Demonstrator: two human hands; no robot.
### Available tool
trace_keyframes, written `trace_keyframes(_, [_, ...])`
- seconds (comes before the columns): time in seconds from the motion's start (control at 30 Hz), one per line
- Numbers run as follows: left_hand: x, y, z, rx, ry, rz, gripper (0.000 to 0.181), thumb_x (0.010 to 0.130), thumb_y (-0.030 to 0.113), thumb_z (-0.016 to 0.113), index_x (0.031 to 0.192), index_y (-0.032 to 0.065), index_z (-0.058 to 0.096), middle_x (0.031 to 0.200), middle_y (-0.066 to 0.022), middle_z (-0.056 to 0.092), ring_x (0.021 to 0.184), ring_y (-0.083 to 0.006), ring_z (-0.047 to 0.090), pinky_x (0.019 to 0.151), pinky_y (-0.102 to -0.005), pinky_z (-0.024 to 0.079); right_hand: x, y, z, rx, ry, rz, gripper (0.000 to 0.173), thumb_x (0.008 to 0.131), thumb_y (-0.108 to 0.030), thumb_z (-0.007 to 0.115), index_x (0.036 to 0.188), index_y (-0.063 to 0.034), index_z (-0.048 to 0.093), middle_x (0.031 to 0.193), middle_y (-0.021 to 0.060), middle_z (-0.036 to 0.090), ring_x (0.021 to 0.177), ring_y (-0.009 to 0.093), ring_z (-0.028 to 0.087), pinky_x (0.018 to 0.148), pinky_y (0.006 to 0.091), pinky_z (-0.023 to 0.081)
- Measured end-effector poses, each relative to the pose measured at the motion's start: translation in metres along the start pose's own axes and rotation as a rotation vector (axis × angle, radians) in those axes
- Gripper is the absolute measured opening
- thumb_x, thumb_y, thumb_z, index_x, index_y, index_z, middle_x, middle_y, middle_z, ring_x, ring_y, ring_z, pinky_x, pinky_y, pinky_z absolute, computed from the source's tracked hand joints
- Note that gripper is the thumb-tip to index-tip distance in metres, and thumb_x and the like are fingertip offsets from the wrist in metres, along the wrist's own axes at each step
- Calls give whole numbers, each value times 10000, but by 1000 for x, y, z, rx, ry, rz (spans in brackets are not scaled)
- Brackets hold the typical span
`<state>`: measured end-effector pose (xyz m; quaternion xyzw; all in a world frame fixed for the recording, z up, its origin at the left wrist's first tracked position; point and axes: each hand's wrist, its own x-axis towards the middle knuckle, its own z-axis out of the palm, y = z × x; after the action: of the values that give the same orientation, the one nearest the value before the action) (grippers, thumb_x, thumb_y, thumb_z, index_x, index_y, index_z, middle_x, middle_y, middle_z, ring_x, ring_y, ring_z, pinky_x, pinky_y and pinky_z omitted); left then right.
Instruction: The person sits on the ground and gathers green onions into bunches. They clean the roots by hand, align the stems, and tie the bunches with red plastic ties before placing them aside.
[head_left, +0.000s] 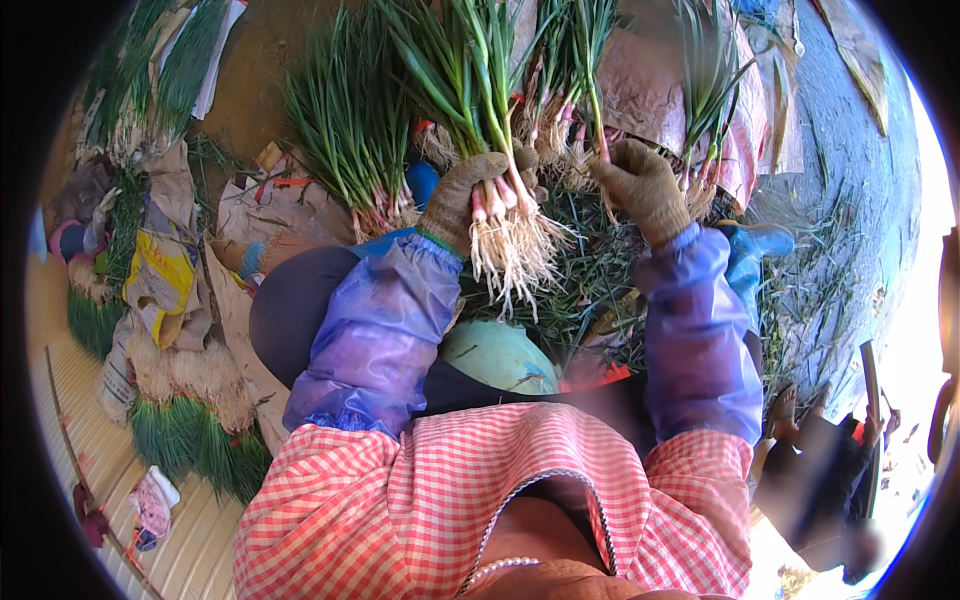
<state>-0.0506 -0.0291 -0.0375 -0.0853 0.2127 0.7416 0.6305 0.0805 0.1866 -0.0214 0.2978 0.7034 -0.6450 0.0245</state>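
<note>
My left hand (454, 196), in a brown work glove, is closed around a bunch of green garlic or spring onions (496, 199). The bunch's pinkish bulbs and pale stringy roots hang below the fist, and its long green leaves point away from me. To the right, my gloved right hand (646, 192) pinches one single stalk (602, 139) near its pink base. Beyond both hands lie more loose stalks with roots (562, 127). Another upright cluster of stalks (705, 142) stands just past my right hand.
A leafy bundle (360, 150) stands left of my hands. Leaf trimmings (600, 262) litter the ground around a pale green rounded object (499, 356) between my legs. Farther left are root-up bundles (191, 382) and a yellow-and-white sack (161, 277). Another person (814, 465) is at the lower right.
</note>
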Motion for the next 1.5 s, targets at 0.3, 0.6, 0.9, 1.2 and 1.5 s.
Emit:
trace_keyframes(0.3, [8, -2, -98, -722, 23, -586, 370, 839, 88, 644, 1140, -45, 476, 801, -6, 464, 599, -13, 423, 447, -103, 346, -63, -26, 72, -1107, -80, -422, 176, 841, -141, 563, 990, -52, 593, 861, 82, 650, 770, 233, 650, 671, 370, 495])
trace_keyframes(0.6, [7, -27, -58, -372, 213, -373, 307, 826, 146, 646, 1101, 34, 568, 874, -75, 584, 774, -123, 561, 744, -295, 512, 8, 22, 73, 1071, -290, 369, 327, 875, -454, 582, 930, -131, 586, 641, -22, 525, 491, 129, 490, 461, 274, 406])
trace_keyframes(0.9, [-3, 6, -31, -723, 46, -713, 196, 891, 139, 599, 974, 56, 442, 739, 25, 482, 555, -18, 437, 473, -133, 354, 23, 37, 39, 1015, -160, 342, 178, 909, -237, 548, 779, -116, 554, 510, -54, 402, 373, 70, 309, 327, 257, 241])
trace_keyframes(1.2, [-13, 22, -48, -597, -222, -334, 768, 811, 126, 714, 1257, -209, 186, 849, -27, 398, 554, 71, 408, 392, -12, 311, -1, 71, 17, -859, -408, 286, 394, 869, -340, 613, 1166, -83, 601, 1144, 129, 577, 955, 248, 603, 797, 382, 493])
trace_keyframes(1.5, [-6, 25, -60, -183, 18, -81, 493, 897, 272, 601, 1188, -64, 388, 764, -36, 544, 553, -31, 472, 623, -298, 470, 100, 30, 90, 665, -18, 397, 416, 849, -365, 650, 1030, 6, 598, 859, 92, 615, 725, 192, 599, 633, 336, 525])
